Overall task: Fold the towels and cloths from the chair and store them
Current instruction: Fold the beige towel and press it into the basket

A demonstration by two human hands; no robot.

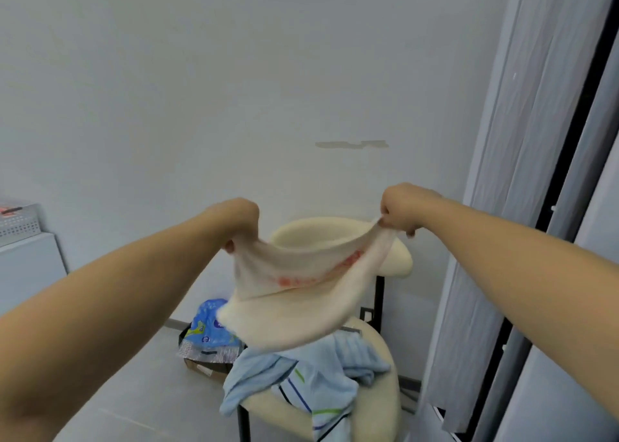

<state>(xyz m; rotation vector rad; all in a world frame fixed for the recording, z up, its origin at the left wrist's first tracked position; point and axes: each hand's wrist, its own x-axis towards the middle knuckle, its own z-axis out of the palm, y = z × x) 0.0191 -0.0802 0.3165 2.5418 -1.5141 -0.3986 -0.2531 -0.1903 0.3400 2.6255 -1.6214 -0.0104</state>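
Observation:
A cream towel [294, 304] with a red printed band hangs spread in the air above the chair. My left hand [239, 220] grips its left top corner and my right hand [403, 208] pinches its right top corner. Below it stands a cream padded chair [385, 404] with a black frame. A light blue towel [264, 374] and a white cloth with blue and green stripes [321, 404] lie crumpled on the seat, partly draped over its front edge.
An open cardboard box [207, 364] with a blue printed bag [211, 324] sits on the grey floor left of the chair. A white cabinet [30, 264] stands at far left. Grey curtains [516, 173] and a dark door frame rise at right.

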